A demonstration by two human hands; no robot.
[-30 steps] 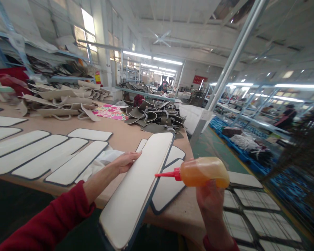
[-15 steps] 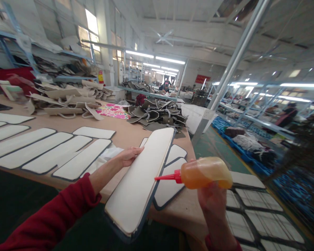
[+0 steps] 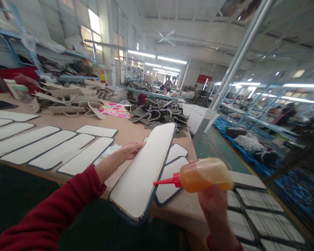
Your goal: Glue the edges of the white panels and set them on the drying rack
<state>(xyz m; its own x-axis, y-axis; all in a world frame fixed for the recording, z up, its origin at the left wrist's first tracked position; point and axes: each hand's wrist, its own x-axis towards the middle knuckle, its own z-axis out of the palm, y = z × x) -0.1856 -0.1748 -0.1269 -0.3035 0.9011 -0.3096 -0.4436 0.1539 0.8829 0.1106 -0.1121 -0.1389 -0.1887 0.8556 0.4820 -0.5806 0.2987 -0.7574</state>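
My left hand grips the left edge of a long white panel with rounded corners and a dark border. The panel is tilted and juts past the table's front edge. In my right hand is a squeeze bottle of amber liquid, lying nearly level. Its red nozzle tip points left and meets the panel's right edge. Behind the bottle, more white panels with dark borders lie on the table, partly covered by the held one.
Similar bordered panels lie in a row along the table's left. Beige cut pieces and dark olive pieces are heaped at the back, with a floral cloth between. A metal post rises at right, near lower panels.
The panel's near end has risen slightly. The nozzle tip sits a little lower along the panel's right edge. Both hands keep their hold.
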